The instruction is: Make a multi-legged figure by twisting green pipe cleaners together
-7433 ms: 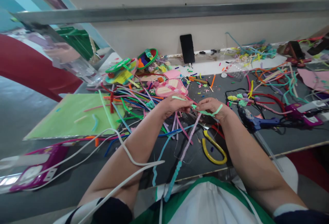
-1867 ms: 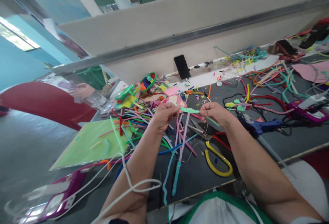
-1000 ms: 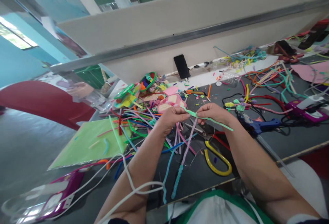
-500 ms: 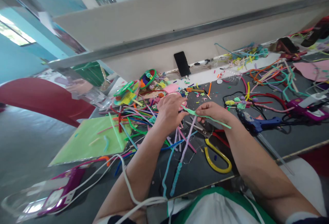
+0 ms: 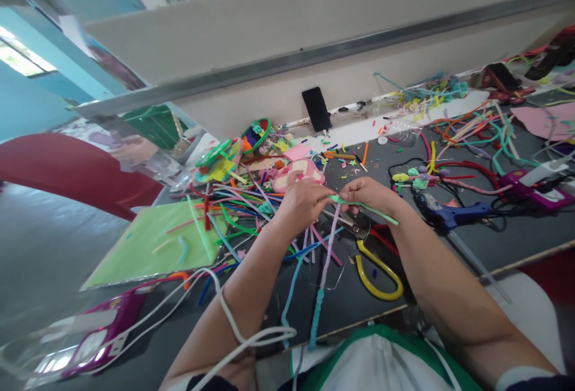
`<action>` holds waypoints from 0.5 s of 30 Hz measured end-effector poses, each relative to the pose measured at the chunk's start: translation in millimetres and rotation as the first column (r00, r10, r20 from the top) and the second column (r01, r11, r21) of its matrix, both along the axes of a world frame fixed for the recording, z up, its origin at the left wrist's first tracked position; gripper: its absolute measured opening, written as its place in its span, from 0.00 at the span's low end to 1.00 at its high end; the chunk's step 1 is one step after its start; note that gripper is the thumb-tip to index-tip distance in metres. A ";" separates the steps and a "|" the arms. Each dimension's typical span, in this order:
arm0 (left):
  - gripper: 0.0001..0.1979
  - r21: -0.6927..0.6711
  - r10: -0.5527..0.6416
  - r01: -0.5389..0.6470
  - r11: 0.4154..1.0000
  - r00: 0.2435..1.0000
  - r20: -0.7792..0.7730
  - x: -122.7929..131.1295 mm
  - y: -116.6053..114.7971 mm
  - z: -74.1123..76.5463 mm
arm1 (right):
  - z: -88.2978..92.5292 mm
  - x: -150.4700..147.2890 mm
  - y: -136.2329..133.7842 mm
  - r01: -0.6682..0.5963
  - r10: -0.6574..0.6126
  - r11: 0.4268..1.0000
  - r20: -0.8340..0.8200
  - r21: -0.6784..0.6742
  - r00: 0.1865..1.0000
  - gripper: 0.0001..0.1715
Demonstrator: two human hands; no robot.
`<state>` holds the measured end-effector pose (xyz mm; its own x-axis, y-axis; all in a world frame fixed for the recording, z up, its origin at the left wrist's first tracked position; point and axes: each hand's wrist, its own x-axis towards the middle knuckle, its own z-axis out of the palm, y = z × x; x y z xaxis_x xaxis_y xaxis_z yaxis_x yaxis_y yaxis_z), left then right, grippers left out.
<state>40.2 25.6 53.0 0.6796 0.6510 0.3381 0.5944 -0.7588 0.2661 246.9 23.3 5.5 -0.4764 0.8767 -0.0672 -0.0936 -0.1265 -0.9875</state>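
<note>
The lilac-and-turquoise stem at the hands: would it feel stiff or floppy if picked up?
The stem is probably fairly stiff, as it runs nearly straight with only a slight bend. It's likely light, being so slender. Its ridged turquoise part may be easy to grip.

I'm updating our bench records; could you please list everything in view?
mint strip: 1, green, held at centre
twisted stem: 1, lilac and teal, below mint strip
scissors: 1 pair, yellow and red handles, beside twisted stem
loose stems: many, mixed colours, across the table
glue gun: 1, blue, table's right
power strips: 2, purple, table's left and right
plastic-covered sheet: 1, green, table's left
leaning phone: 1, black, against the panel
chair back: 1, red, far left
left hand: 1, bare, pinching mint strip
right hand: 1, bare, pinching mint strip
</note>
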 end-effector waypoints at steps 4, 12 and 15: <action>0.10 0.038 0.040 -0.040 0.998 0.999 -0.003 2.3 -0.3 -1.0 | -1.3 -3.9 -0.6 0.040 -0.041 0.999 -0.033 -0.028 0.999 0.22; 0.09 0.010 0.086 -0.086 0.996 0.996 0.026 -1.3 5.5 -6.6 | 2.2 1.6 -0.5 0.015 -0.015 1.000 -0.016 -0.010 1.000 0.24; 0.10 -0.085 0.072 -0.067 0.994 0.995 0.067 -5.2 9.4 -5.4 | 1.0 6.8 2.4 -0.029 0.030 0.999 0.014 -0.030 0.999 0.25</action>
<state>35.0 35.0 47.6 0.6083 0.7233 0.3268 0.6226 -0.6903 0.3687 253.7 25.7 6.5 -0.5009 0.8597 -0.1000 -0.0754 -0.1585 -0.9845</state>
